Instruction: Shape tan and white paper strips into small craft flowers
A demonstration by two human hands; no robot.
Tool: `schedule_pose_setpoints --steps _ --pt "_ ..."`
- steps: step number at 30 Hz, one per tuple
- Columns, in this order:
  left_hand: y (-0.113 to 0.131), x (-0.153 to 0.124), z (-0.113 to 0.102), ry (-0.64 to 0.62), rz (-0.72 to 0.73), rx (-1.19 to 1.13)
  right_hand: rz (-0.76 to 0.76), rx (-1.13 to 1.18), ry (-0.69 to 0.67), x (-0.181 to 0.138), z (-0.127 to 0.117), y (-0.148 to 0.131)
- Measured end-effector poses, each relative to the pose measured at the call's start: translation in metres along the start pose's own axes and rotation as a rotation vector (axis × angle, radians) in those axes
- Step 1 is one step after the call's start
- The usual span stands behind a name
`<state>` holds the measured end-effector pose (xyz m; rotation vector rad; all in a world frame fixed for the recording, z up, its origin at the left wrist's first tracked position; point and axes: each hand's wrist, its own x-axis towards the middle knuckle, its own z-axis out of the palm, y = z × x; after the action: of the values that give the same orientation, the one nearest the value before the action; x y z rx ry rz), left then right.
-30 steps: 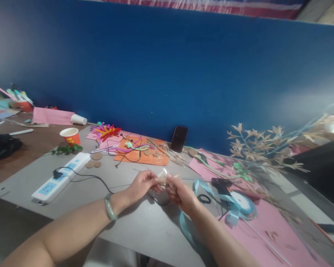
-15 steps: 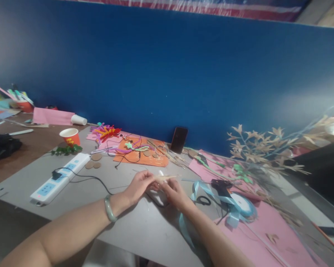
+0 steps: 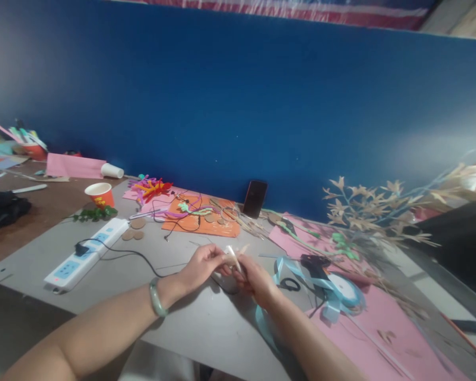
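My left hand (image 3: 207,264), with a pale green bangle (image 3: 157,299) on its wrist, has thumb and forefinger closed in a pinch on a small beige, leaf-like piece (image 3: 229,259). Against it, my right hand (image 3: 254,278) curls its fingers around a whitish, shiny strip (image 3: 236,259), tilted and partly hidden by the fingers. Blur keeps me from telling exactly what these pieces are. Both hands meet just above the grey tabletop (image 3: 206,328). To the right of my right hand lies a light blue ribbon (image 3: 291,270) beside its spool (image 3: 345,291).
A white power strip (image 3: 89,254) with a black cable lies left. Behind the hands are orange paper (image 3: 222,228), a propped phone (image 3: 255,199) and pipe cleaners (image 3: 150,189). Pink paper (image 3: 381,328), a black gun-shaped tool (image 3: 315,264) and dried stems (image 3: 357,203) occupy the right. A paper cup (image 3: 101,196) stands left.
My right hand has turned and closed more around the whitish strip, which now stands more upright. The beige piece no longer points out to the right as far. My left hand stays nearly in place.
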<state>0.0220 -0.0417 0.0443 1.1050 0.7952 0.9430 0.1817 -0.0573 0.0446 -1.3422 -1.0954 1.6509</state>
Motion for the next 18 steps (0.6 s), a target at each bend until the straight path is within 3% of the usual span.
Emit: schedule_pose_setpoints --steps 4,9,13,16,18 --pt "-0.008 0.004 -0.005 0.005 -0.001 -0.041 0.078 0.268 0.042 -0.001 -0.018 -0.016" --pt "-0.016 0.013 -0.011 0.092 -0.008 -0.173 -0.144 0.359 0.239 0.004 -0.043 -0.025" --pt "-0.017 0.013 -0.01 0.112 0.009 -0.183 -0.129 0.042 0.19 0.01 -0.029 -0.009" --pt "-0.021 0.011 -0.009 0.075 0.034 -0.065 -0.324 -0.278 0.05 0.012 -0.009 0.003" --pt "-0.025 0.01 -0.01 0.046 0.055 0.023 -0.408 -0.382 0.028 0.011 0.0 0.008"
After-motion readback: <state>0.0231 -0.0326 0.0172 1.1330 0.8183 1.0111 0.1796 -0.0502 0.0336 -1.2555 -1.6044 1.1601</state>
